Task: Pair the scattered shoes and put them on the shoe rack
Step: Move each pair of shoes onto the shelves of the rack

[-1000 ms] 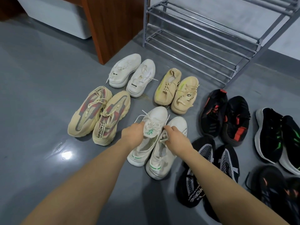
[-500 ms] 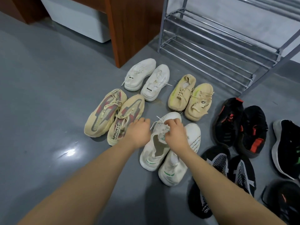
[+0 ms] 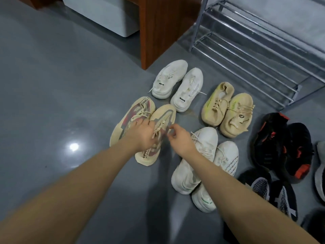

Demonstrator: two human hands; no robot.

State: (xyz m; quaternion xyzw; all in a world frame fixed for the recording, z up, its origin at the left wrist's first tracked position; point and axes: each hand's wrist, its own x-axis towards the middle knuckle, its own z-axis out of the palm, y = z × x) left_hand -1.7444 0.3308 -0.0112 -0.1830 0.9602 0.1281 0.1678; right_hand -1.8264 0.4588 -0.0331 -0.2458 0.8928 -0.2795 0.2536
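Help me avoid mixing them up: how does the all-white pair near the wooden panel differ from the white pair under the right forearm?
The all-white pair has chunky soles and small black tags; the white pair is slimmer, with green marks and printed text. The first lies clear of the arms; the right forearm crosses the second. Both sit paired on the floor, laced.

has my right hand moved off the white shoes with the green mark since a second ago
Yes. The right hand has left the white green-marked pair and gone leftward, and is now at the laces of the beige and red pair, beside the left hand.
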